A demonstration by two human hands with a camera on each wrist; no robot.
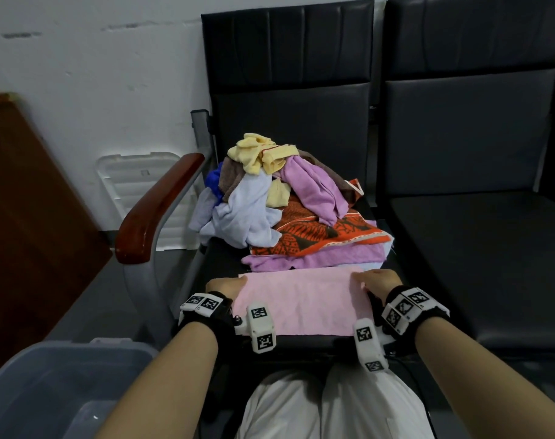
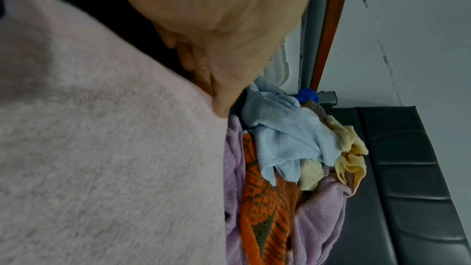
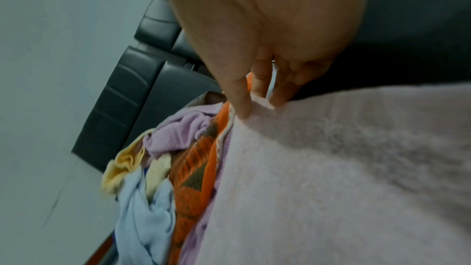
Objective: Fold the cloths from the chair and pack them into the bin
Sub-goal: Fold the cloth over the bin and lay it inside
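Observation:
A pink cloth (image 1: 301,299) lies flat across the front of the black chair seat (image 1: 374,213). My left hand (image 1: 227,286) pinches its far left corner, thumb on top (image 2: 221,106). My right hand (image 1: 379,282) pinches the far right corner (image 3: 257,106) between thumb and fingers. Behind the pink cloth (image 2: 102,148) sits a pile of cloths (image 1: 282,198): yellow, lilac, pale blue, brown and an orange patterned one (image 1: 317,236). The translucent bin (image 1: 48,391) stands on the floor at the lower left.
A red-brown wooden armrest (image 1: 155,207) rises left of the seat. A white bin lid (image 1: 136,185) leans against the wall behind it. A second black seat (image 1: 479,248) adjoins on the right. My light trousers (image 1: 327,407) are near the seat's front edge.

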